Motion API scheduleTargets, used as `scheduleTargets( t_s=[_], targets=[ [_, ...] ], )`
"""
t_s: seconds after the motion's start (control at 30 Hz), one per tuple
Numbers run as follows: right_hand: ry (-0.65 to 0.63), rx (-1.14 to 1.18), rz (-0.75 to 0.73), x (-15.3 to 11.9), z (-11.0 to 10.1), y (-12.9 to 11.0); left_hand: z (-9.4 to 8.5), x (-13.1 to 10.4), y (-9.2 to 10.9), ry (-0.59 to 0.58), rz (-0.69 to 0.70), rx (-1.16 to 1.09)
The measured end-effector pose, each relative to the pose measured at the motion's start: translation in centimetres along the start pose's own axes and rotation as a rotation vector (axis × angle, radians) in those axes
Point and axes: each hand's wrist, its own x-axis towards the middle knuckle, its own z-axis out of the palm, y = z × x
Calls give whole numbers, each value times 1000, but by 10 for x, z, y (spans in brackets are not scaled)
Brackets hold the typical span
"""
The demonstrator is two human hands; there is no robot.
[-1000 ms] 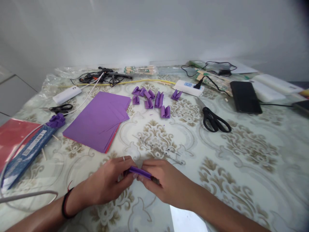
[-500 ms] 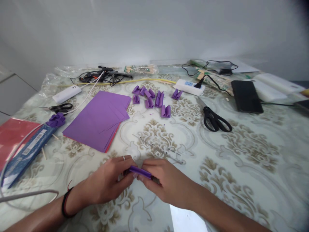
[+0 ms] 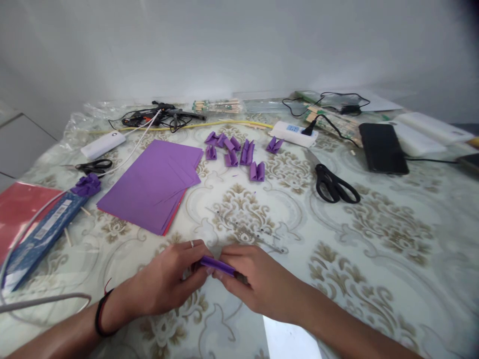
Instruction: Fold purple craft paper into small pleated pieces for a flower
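Low in the middle of the head view, a narrow folded strip of purple paper [image 3: 217,265] is pinched between both hands. My left hand [image 3: 175,276], with a ring on one finger, is closed on the strip's left end. On its right end my right hand [image 3: 258,281] is closed too, fingers and thumb pressing the paper. Parts of the strip are hidden behind the fingers. Farther back on the patterned cloth stand several folded purple paper pieces [image 3: 247,152]. To their left lies a stack of purple paper sheets [image 3: 149,182], with red showing beneath.
Black-handled scissors [image 3: 333,184] lie at right, near a black phone [image 3: 383,148]. Behind are a white power strip [image 3: 294,133] and tangled black cables [image 3: 160,117]. Smaller scissors [image 3: 95,166], a white power bank [image 3: 103,144] and a blue packet [image 3: 45,234] lie left. White paper [image 3: 290,339] is in front.
Both hands keep their grip on the folded strip in the same place. Only a very slight shift of the camera view shows.
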Motion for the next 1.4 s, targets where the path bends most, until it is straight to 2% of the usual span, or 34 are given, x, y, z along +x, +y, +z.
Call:
scheduleTargets(
  t_s=[1.4],
  targets=[
    [-18,-37,17,0,-1,-1,0,1,1,16,15,6]
  ],
)
